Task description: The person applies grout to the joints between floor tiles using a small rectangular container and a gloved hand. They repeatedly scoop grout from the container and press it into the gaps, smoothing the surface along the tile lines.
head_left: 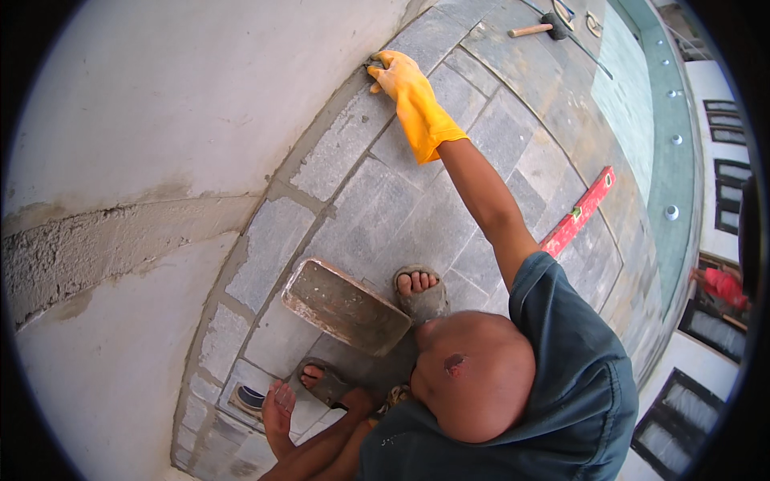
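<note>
My right hand (389, 74) in a yellow rubber glove reaches to the mortared joint (301, 151) beside the white wall, its fingers curled on a small grey thing I cannot make out. My bare left hand (280, 409) is low down, fingers loosely apart with nothing visible in them, beside a small dark blue object with a pale rim (249, 398). A shallow rectangular trough (345, 309), crusted with grey residue, rests on the grey stone pavers (366, 210) by my sandalled feet (421, 289).
A red spirit level (579, 207) lies to the right. A rubber mallet (536, 29) and other tools lie at the top. A plastered wall (144, 104) bounds the left, a pool (634, 96) the right. A person in red (723, 284) is at the far right.
</note>
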`<state>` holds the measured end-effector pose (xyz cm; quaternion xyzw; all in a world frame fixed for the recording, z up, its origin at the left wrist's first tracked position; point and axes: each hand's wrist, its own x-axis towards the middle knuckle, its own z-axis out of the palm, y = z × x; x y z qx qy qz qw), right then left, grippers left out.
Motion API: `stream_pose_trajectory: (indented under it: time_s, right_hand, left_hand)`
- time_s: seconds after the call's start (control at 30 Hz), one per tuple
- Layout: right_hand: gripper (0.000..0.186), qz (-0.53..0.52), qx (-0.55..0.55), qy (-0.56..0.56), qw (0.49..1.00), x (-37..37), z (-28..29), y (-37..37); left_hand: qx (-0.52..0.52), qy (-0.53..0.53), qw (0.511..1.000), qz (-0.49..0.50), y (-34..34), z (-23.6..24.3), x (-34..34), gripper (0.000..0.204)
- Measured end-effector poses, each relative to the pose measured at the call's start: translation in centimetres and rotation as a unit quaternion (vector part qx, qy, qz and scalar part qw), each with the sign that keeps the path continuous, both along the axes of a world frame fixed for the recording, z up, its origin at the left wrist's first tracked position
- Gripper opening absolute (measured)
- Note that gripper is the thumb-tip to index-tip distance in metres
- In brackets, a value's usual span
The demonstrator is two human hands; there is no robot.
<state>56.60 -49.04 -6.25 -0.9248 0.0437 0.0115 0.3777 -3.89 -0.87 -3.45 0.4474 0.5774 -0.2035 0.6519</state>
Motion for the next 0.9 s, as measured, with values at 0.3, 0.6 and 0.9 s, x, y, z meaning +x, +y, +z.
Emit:
stream_pose_trajectory:
  time_s: [0.3, 0.6, 0.9]
  right_hand:
    - [0.046, 0.138, 0.048, 0.061, 0.987, 0.2, 1.2, -2.5]
    - [0.046, 0.070, 0.191, 0.135, 0.970, -5.6, 2.5, -0.8]
    - [0.044, 0.218, 0.229, 0.195, 0.928, -4.2, 3.0, 0.9]
  left_hand:
    - [0.058, 0.065, 0.992, -0.096, 2.3, -4.8, 0.6, 0.062]
    - [0.050, 0.041, 0.971, -0.231, -5.5, -6.2, 10.4, 0.060]
    - [0.060, 0.012, 0.994, -0.091, -0.9, 2.8, 2.7, 0.058]
